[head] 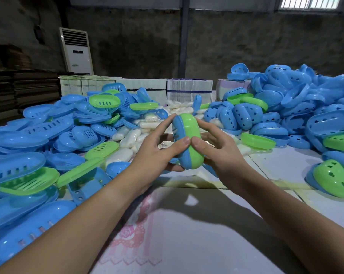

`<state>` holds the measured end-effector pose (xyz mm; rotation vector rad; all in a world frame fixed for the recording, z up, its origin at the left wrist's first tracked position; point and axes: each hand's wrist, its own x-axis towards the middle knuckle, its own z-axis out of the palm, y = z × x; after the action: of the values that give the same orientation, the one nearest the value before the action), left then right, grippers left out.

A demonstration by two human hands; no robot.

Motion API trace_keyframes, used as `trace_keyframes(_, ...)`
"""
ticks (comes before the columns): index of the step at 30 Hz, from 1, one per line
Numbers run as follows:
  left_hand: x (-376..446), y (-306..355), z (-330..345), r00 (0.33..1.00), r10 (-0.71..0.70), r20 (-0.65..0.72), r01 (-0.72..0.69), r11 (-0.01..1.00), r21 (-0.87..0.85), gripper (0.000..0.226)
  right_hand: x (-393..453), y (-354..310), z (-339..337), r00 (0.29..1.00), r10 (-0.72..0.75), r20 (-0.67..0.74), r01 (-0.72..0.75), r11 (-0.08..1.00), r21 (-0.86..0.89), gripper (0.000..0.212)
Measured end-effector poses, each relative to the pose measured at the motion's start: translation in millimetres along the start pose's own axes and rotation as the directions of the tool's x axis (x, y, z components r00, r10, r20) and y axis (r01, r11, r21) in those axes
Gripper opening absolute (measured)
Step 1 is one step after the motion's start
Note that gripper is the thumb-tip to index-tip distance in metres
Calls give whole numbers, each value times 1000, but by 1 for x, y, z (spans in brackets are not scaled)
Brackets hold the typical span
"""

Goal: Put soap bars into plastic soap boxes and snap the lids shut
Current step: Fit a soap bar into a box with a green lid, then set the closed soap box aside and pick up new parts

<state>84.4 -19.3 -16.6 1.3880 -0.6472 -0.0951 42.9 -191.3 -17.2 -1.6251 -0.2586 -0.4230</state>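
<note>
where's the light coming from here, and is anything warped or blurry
Head view: daylight enters by the barred window top right, back wall dim; both arms cast soft shadows on the table; wide-angle lens bows the edges; the soap box held by left hand and right hand looks sharp.

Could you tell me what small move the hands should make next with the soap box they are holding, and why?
Probably squeeze the halves together: the left hand and right hand hold the box on edge, thumbs at the seam between its blue and green halves.

soap box (189,141) contents hidden, left lid pile (18,175) cut off
</note>
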Motion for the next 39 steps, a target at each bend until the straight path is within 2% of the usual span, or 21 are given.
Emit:
trace_keyframes(8,0,3,-2,997,-74,-7,74,994,-79,78,-1,-1,2,999,-41,9,41,999,-31,57)
trace_keyframes(14,-4,4,4,996,-88,27,90,990,-107,88,-1,0,-2,999,-36,17,37,997,-69,60)
trace_keyframes(22,-3,5,8,993,-105,53,115,961,-250,83,3,0,-1,993,-37,115,34,999,27,58)
trace_keyframes(26,0,5,8,984,-148,95,171,932,-320,72,3,-1,3,990,-75,115,87,991,-101,66)
trace_keyframes(29,0,2,8,977,-175,120,200,948,-249,53,3,2,6,997,-79,19,81,971,-226,67)
trace_keyframes(32,-2,3,6,973,-201,111,215,966,-140,43,1,0,2,998,-60,-11,51,912,-407,72)
trace_keyframes(36,0,1,4,975,-220,6,219,967,-131,49,1,-10,-18,998,-47,-38,17,824,-566,69)
trace_keyframes(39,4,-2,-2,981,-195,-16,193,976,-106,46,-8,-26,-53,997,-23,-78,-36,741,-671,70)
